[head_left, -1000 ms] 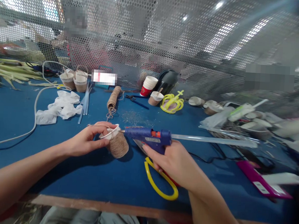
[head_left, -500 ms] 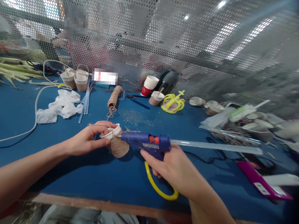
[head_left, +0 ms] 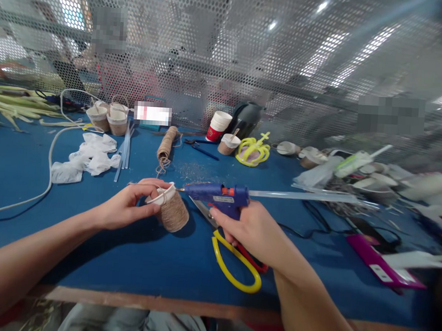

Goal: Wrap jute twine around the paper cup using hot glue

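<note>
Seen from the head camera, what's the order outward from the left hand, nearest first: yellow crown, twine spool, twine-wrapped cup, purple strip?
1. Twine-wrapped cup: held in the left hand.
2. Twine spool: beyond it, slightly right.
3. Yellow crown: farther right, toward the back.
4. Purple strip: far right, nearer the front.

Cool, middling light across the blue tabletop [head_left: 143,273], clearest near the middle!

Up top, two white spots of glare [head_left: 322,6] burn on the perforated screen [head_left: 197,59], bright streaks raking its right half; down below, soft shadows pool under the left hand [head_left: 130,207] and beside the twine-wrapped cup [head_left: 175,213]. Out right it's all smear, the magenta object [head_left: 375,265] stretched and blurred, the far edge sinking into black. Behind the screen, shapes go hazy, and three pixelated patches [head_left: 108,30] blot out detail.
</note>
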`<state>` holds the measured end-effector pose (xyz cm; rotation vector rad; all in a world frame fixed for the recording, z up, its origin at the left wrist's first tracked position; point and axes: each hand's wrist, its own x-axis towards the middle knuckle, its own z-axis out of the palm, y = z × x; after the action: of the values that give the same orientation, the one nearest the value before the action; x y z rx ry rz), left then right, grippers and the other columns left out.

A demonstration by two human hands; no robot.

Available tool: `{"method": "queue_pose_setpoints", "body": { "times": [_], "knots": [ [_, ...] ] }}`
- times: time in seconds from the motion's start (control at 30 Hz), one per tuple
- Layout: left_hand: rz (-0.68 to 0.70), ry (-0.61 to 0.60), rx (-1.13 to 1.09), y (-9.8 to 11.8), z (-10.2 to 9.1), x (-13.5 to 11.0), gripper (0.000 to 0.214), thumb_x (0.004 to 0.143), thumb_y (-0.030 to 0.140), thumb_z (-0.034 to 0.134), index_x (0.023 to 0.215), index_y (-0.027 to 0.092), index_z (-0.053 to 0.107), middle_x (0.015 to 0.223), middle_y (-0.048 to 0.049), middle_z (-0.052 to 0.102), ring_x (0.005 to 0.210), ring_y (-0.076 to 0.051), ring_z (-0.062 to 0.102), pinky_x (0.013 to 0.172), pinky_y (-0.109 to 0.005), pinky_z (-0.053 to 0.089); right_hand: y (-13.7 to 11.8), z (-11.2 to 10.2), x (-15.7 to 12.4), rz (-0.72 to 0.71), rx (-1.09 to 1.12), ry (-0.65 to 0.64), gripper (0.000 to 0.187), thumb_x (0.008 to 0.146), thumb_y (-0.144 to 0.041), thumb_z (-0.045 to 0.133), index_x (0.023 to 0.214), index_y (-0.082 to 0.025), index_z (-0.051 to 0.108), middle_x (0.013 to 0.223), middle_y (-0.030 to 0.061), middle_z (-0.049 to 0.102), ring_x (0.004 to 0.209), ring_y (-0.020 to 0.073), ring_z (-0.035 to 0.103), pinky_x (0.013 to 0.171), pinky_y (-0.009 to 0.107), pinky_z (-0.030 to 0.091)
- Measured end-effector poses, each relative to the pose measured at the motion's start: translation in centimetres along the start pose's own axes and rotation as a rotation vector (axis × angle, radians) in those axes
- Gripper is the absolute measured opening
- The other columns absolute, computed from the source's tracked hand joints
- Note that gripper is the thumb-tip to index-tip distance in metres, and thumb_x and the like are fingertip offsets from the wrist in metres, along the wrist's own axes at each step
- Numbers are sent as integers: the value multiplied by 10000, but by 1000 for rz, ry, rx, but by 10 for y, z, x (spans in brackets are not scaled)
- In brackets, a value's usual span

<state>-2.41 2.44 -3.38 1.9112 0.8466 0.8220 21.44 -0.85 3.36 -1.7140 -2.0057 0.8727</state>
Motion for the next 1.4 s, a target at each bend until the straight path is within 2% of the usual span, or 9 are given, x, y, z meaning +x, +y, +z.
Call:
{"method": "queue_pose_setpoints", "body": {
  "times": [0.23,0.37,0.6,0.73,0.97,1.07,1.13,1.23,1.4],
  "knots": [
    [2,2,18,1,0,1,267,808,393,516,684,157,502,1236,-144,523,1139,-258,487,980,-401,341,7,-5,11,-5,138,-46,326,771,-317,545,483,-173,496,368,-30,496,368,82,476,459,212,423],
    [15,2,12,1,0,1,247,815,369,513,687,159,489,1245,-145,515,1167,-251,462,989,-402,331,25,-8,36,53,345,91,190,736,-340,595,693,-163,541,500,-31,560,419,91,500,455,225,422],
    [44,7,30,2,-1,0,223,816,332,517,677,161,483,1247,-146,517,1169,-244,461,994,-405,323,63,-1,92,192,116,264,333,811,-403,550,596,-148,542,520,2,538,464,103,502,469,243,401],
    [49,3,36,2,-1,-1,203,820,312,512,686,163,484,1259,-137,509,1185,-238,451,1004,-394,310,71,9,110,259,12,218,243,887,-340,482,995,-144,579,946,51,614,749,132,597,660,308,505],
    [81,-10,38,4,-1,-2,165,816,266,519,692,159,494,1249,-134,517,1170,-234,461,994,-394,325,23,8,98,35,-168,310,158,790,-285,599,796,-127,590,949,157,592,956,278,542,797,407,417],
    [82,-25,37,4,1,-2,156,808,259,529,694,152,527,1223,-120,539,1154,-238,469,990,-387,334,-17,14,77,-202,-147,168,208,802,-371,564,728,-181,605,915,71,620,887,194,568,801,307,418],
    [78,-37,28,4,2,-1,139,801,267,537,734,148,560,1170,-105,572,1131,-244,481,981,-384,348,-39,22,67,-397,-118,-57,259,809,-380,543,651,-182,593,809,46,630,800,168,574,738,280,426],
    [84,-36,-4,5,2,0,131,792,271,547,821,150,588,1086,-86,607,1094,-239,500,980,-382,354,-55,32,61,-403,-90,-219,248,765,-366,582,610,-176,542,673,26,602,662,154,546,596,272,412],
    [41,-30,-92,8,-1,0,190,790,304,561,677,152,537,1159,-93,586,1131,-238,487,987,-387,335,-43,27,60,-297,259,-108,130,741,-276,585,697,-157,559,815,39,630,697,126,555,667,269,437]
  ]
}}
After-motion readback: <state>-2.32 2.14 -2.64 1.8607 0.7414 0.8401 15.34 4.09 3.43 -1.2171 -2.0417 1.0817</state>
